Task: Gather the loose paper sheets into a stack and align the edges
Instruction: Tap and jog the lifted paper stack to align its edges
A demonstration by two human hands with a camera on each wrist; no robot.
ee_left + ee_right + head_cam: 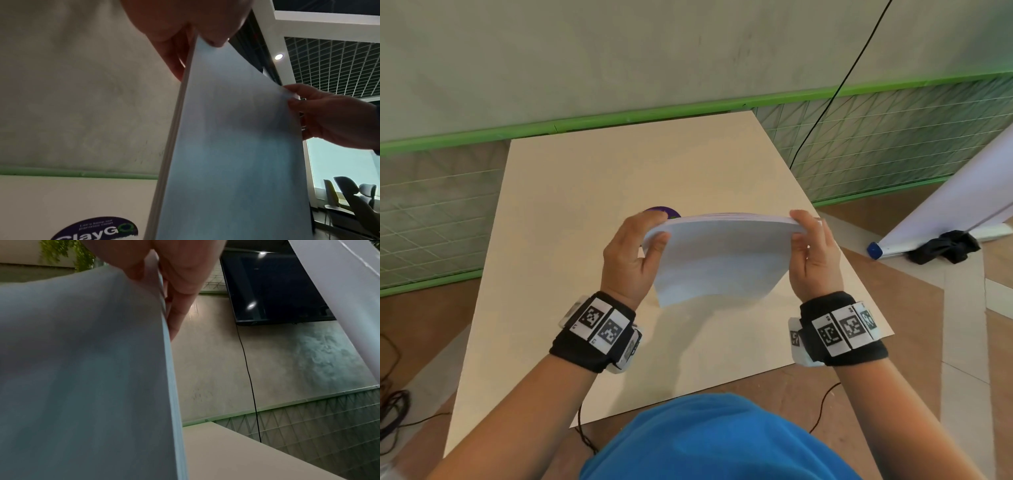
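A stack of white paper sheets point(722, 253) stands nearly upright above the beige table point(571, 212), its lower edge bowed toward me. My left hand point(640, 246) grips the stack's left side, thumb on the near face and fingers behind. My right hand point(810, 246) grips the right side the same way. In the left wrist view the paper stack point(236, 146) shows its layered edge, pinched by my left hand point(185, 37); the right hand point(329, 116) holds the far side. In the right wrist view the sheets point(82, 369) fill the left half, held by my right hand point(164, 272).
A round purple sticker point(666, 211) lies on the table behind the stack. A green-framed mesh fence point(893, 144) runs behind the table. A rolled white banner point(945, 219) with a black cloth lies on the floor at right. Cables trail on the floor at left.
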